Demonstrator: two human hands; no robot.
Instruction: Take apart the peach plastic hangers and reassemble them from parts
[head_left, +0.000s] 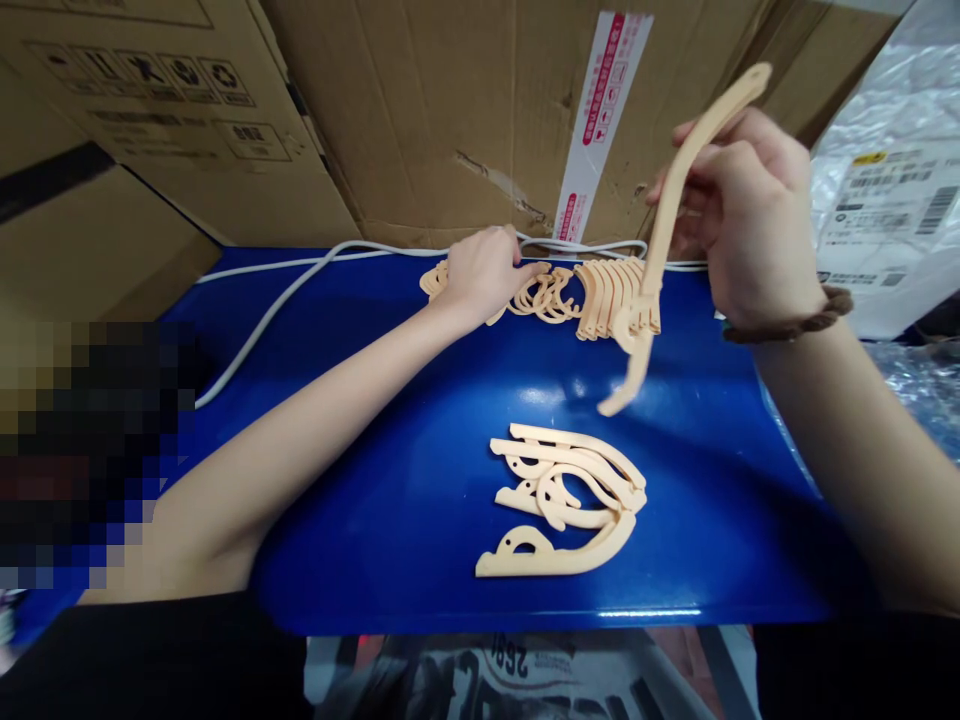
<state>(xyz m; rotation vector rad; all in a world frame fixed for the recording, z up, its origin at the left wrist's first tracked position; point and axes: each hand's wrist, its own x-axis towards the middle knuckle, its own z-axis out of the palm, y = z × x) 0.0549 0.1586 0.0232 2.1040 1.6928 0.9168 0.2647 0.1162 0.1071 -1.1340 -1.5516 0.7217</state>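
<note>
A black sleeve (165, 660) lies nearest; beyond, the right hand (754, 195) has a closed grip on a hanger arm (670, 212) above the table (360, 530). The left hand (484, 275) is at the hooks (556, 290), its hold impossible to tell; freeing one without dragging neighbours seems best.

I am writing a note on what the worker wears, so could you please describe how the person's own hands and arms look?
Both the left hand and the right hand are without gloves. A thick, brown, twisted band circles the right wrist; none shows on the left. The forearms are uncovered, with black clothing at the lower corners.
</note>
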